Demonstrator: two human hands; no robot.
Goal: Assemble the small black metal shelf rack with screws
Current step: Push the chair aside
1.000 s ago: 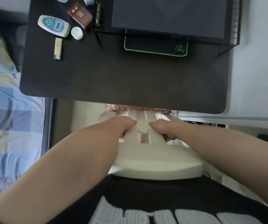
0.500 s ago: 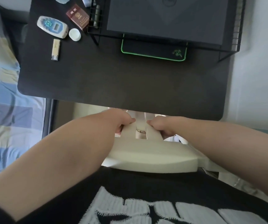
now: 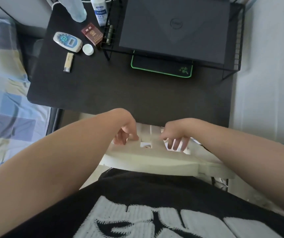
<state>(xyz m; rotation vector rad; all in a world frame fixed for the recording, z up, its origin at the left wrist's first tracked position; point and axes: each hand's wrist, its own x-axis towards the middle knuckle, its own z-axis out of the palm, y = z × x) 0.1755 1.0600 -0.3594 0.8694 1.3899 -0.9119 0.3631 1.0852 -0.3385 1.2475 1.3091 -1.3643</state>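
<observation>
Black metal rack (image 3: 237,40) is seen on the desk (image 3: 120,86), well apart from the slack, empty right hand (image 3: 175,136) and the left hand (image 3: 126,133), whose grasp cannot be told; assembly is judged unstarted, a reach needed.

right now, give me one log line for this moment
left hand: over chair back, grip unclear | right hand: hanging loose, holding nothing | rack: on desk, laptop on top, untouched

Garment: black top (image 3: 155,191).
Print: large white block lettering (image 3: 137,219) across its front, cropped at the lower edge.
Hands: left hand (image 3: 126,133) and right hand (image 3: 176,137) bare, forearms (image 3: 52,160) likewise.
</observation>
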